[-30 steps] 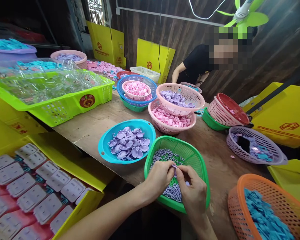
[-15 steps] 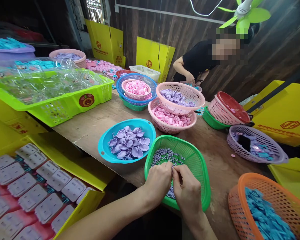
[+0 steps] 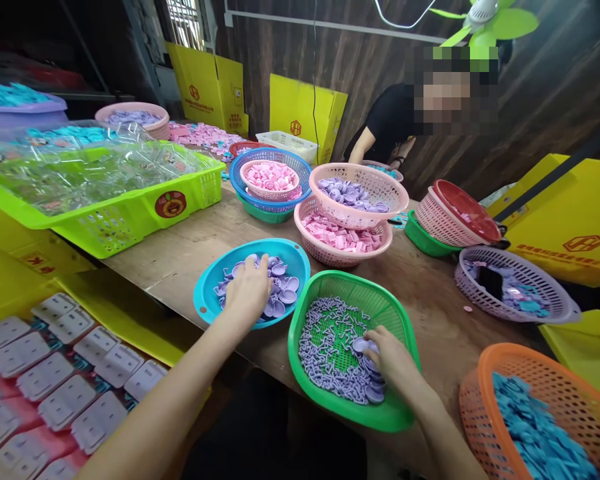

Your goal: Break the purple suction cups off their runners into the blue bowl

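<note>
Right hand (image 3: 391, 355), half-curled over the green basket (image 3: 307, 393), points toward ten o'clock, thumb and fingertips touching a round purple piece (image 3: 361, 345); whether it is gripped, I can't tell. Thin purple links (image 3: 325, 380) lie toward nine. Farther off, at ten o'clock from it, the left hand (image 3: 247, 290) reaches into the blue bowl (image 3: 203, 291), fingers slightly parted and bent onto purple cup-shaped pieces (image 3: 290, 285), nearest this hand; its grip is hidden.
</note>
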Demonstrator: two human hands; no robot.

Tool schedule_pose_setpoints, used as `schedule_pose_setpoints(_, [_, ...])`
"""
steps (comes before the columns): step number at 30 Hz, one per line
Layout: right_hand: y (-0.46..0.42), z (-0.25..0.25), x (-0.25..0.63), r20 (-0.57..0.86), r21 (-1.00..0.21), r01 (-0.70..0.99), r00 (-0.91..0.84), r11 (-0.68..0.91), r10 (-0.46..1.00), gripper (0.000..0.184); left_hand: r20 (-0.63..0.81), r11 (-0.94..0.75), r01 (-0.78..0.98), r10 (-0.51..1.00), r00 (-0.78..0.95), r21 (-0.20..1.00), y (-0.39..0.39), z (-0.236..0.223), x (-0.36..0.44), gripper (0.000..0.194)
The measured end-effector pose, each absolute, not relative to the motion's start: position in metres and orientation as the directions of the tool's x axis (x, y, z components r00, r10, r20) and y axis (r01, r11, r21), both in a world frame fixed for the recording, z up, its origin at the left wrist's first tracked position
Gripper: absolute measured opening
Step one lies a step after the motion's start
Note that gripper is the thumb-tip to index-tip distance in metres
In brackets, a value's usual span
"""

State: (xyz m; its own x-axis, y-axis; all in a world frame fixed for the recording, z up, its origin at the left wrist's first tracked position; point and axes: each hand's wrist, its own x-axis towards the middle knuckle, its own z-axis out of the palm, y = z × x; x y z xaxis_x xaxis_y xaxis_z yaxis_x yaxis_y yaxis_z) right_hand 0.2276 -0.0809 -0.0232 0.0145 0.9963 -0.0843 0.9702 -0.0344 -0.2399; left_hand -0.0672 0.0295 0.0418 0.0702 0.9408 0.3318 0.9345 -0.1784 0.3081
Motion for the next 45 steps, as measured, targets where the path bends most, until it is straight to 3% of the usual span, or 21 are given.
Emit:
schedule_pose_setpoints(3, [-0.074,-0.035,0.217,-0.193,-0.090,0.996,-0.031,0.014,0.981,0.012,0.396,-0.332,0.910,0.892,0.218,0.247,0.011,0.037,-0.039,0.045])
schedule_pose_setpoints(7, [-0.066,-0.029,0.209,-0.203,-0.056,0.998,-0.044,0.034,0.978,0.021,0.266,-0.550,0.644,0.830,0.490,0.532,-0.013,0.018,0.005,0.038])
schedule_pose_setpoints(10, [-0.070,-0.009,0.205,-0.088,-0.224,0.958,-0.205,0.181,0.975,0.023,0.150,-0.456,0.467,0.818,0.556,0.758,-0.015,0.009,0.020,0.034])
schedule_pose_setpoints(14, [-0.078,0.017,0.193,0.163,-0.540,0.728,-0.401,0.422,0.901,0.023,-0.203,-0.076,0.325,0.642,0.740,0.943,-0.005,0.008,0.018,0.035])
schedule_pose_setpoints(15, [-0.077,0.019,0.191,0.192,-0.582,0.693,-0.392,0.426,0.900,0.022,-0.235,-0.017,0.306,0.600,0.765,0.952,-0.004,0.009,0.015,0.034])
schedule_pose_setpoints(17, [-0.072,0.016,0.190,0.184,-0.620,0.701,-0.307,0.352,0.934,0.023,-0.211,-0.006,0.286,0.658,0.722,0.958,-0.002,0.011,0.010,0.028])
schedule_pose_setpoints(20, [-0.060,-0.004,0.192,-0.011,-0.452,0.881,-0.160,0.138,0.987,0.025,-0.076,-0.126,0.326,0.836,0.543,0.937,-0.005,0.016,0.001,0.021])
schedule_pose_setpoints(23, [-0.052,-0.029,0.189,-0.183,-0.255,0.963,-0.134,0.084,0.974,0.012,0.026,-0.232,0.378,0.878,0.477,0.896,-0.010,0.019,-0.006,0.020])
schedule_pose_setpoints(28, [-0.051,-0.050,0.173,-0.269,-0.189,0.977,-0.148,0.098,0.952,0.010,0.086,-0.305,0.436,0.887,0.454,0.846,-0.019,0.020,-0.009,0.023])
schedule_pose_setpoints(37, [-0.055,-0.060,0.160,-0.305,-0.142,0.984,-0.151,0.112,0.940,0.026,0.113,-0.319,0.469,0.902,0.417,0.824,-0.035,0.016,-0.004,0.023])
schedule_pose_setpoints(45, [-0.058,-0.066,0.161,-0.238,-0.225,0.967,-0.177,0.123,0.955,0.034,0.122,-0.304,0.451,0.914,0.388,0.839,-0.038,0.015,-0.007,0.024])
